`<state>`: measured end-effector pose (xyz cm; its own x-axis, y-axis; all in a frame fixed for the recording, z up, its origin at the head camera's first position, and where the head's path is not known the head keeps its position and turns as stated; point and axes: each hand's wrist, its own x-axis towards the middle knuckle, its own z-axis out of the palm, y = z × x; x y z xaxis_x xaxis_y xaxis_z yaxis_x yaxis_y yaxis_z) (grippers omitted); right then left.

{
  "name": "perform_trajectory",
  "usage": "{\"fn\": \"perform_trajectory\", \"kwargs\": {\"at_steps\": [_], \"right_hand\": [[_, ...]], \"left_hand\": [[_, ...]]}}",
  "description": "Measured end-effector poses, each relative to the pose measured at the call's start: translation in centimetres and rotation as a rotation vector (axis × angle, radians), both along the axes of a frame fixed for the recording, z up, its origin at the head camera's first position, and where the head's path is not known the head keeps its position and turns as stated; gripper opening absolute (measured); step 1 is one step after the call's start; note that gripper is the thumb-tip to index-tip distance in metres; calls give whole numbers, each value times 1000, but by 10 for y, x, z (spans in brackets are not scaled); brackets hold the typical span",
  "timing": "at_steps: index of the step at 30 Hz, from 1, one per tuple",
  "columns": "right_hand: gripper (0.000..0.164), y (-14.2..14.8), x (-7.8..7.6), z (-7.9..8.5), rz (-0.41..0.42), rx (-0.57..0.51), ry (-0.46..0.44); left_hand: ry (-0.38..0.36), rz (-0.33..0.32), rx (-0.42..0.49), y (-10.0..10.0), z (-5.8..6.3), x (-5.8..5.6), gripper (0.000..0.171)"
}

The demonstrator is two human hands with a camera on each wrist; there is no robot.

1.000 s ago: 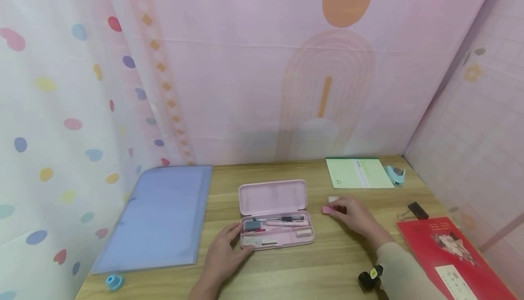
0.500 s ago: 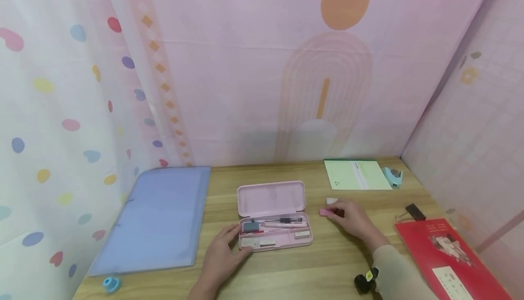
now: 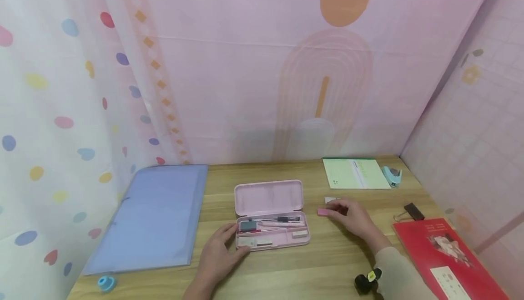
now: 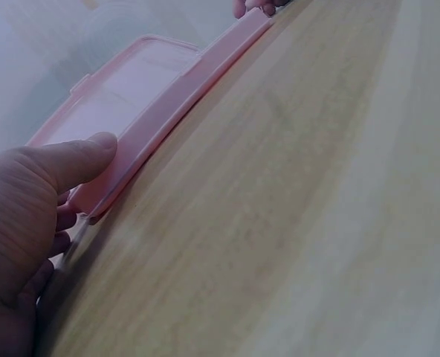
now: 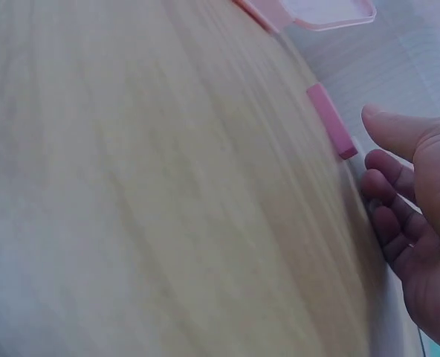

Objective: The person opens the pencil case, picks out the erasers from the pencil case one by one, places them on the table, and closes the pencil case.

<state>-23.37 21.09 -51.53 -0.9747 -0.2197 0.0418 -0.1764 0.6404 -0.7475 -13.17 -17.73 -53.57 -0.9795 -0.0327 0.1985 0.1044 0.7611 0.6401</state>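
Key relation: pink block lies on the tabletop, just off the right hand's fingertips, on the side toward the pencil case. Long axis runs roughly left-right in the head view, one end facing the fingers, other end facing the case. Right hand is clearly the nearer one. Right fingers: thumb and index apart, nothing clamped; right-wrist view shows a narrow gap to the block's near end. Left hand is clamped on the case's left front corner, thumb on the front side, fingers around the end. Case lies flat, lid folded back, between the hands. Counts: one pink block; one white piece just behind it, partly hidden by the right fingers; one case. Inside: one grey-blue block, one white block in the front right compartment, two small pale pieces front left, at least three pens, overlap makes exact count unsure. Around: one blue folder, one green notebook, one turquoise dispenser-like item, one binder clip, one red booklet, one small blue round piece.
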Motion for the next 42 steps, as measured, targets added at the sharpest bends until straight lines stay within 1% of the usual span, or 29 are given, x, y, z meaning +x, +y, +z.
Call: {"fn": "perform_trajectory", "kwargs": {"at_steps": [4, 6, 8, 10, 12, 14, 17, 19, 24, 31, 35, 38, 40, 42], "right_hand": [[33, -2, 4, 11, -6, -12, 8], [32, -7, 8, 18, 17, -1, 35], [28, -16, 14, 26, 78, 28, 88], [24, -29, 21, 32, 169, 57, 154], [20, -42, 25, 36, 265, 92, 233], [18, -52, 30, 37, 336, 145, 304], [14, -65, 33, 36, 396, 231, 363], [12, -70, 32, 34, 424, 272, 380], [11, -77, 29, 28, 485, 325, 387], [13, -80, 28, 30, 514, 388, 309], [14, -81, 27, 31, 533, 395, 272], [15, -81, 26, 30, 544, 374, 244], [15, -80, 27, 30, 555, 369, 242], [15, -78, 27, 29, 558, 341, 231]], "left_hand": [[3, -10, -4, -1, 1, 0, 78], [7, -19, 2, -1, 1, 0, 79], [12, -24, 4, -1, 2, 1, 78], [13, -24, 4, -1, 2, 1, 78], [13, -17, -6, -1, 2, 1, 77], [10, -15, -12, -1, 1, 1, 77], [-5, -20, -11, 0, 1, 0, 78], [-13, -19, -8, 0, 0, -1, 78], [-16, -10, 3, -1, 1, -2, 78], [-18, -20, 9, -2, 2, 0, 78], [-19, -14, 12, -3, 2, -1, 78], [-12, -10, 10, -3, 1, -1, 78], [-8, -12, 7, -2, 0, -1, 77], [-10, -16, 11, -1, 0, -1, 77]]}}
